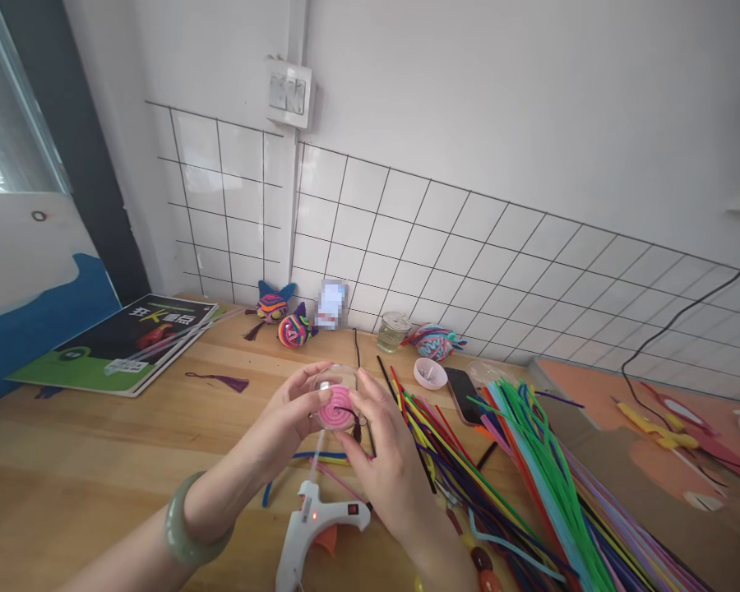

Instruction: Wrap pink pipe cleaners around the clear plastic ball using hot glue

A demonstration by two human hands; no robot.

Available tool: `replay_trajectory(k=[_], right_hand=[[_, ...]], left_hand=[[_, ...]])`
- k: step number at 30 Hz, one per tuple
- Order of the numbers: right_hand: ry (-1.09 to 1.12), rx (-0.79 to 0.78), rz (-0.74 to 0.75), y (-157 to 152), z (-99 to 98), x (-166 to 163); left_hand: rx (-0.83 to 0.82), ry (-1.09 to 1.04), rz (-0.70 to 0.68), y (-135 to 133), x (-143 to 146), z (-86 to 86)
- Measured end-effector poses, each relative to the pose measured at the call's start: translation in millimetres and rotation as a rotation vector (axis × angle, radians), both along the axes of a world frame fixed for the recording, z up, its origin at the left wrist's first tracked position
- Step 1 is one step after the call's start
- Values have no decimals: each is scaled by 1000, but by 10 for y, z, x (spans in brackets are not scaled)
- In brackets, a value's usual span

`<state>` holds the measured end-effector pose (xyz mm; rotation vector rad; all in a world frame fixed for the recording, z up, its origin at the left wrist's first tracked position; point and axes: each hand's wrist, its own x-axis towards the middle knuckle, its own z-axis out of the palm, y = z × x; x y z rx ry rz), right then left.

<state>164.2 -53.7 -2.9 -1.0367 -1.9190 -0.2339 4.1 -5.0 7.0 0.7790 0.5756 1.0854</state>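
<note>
Okay, so both hands are busy here: the left hand (289,413) and the right hand (383,440) are pinching a clear round case (347,376) between thumbs and fingers, up past the glue gun (294,543). There's a pink coil (335,411) sitting at that case, though I honestly can't tell if it's inside or stuck on the front. A dark tassel (357,429) dangles by the right fingers. My worry is the gun: its little light (314,516) is glowing, so I'd guess it's hot, and the right wrist hangs just right of it. One lazy dip of that arm and you could get a burn, or knock the gun over. Also, clear plastic looks slippery; squeeze unevenly and the case could pop out or the coil could slide off centre, especially if any glue there is soft. The tassel could snag under a thumb too. Then there's the clutter: a blue strip (326,455) lies just beyond the gun, and a big pile of pipe cleaners (548,477) spreads out to its right, so a sleeve-level sweep could drag stuff into it.
</note>
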Motion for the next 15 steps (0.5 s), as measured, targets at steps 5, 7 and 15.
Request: replay_trajectory(k=[5, 7, 15], right_hand=[[-9, 30, -23, 1, 13, -1], [-7, 42, -28, 1, 16, -2], [-26, 36, -28, 1, 23, 4]], left_hand=[[-5, -15, 7, -14, 12, 1], [-4, -17, 7, -20, 16, -2], [-9, -24, 12, -31, 23, 2]])
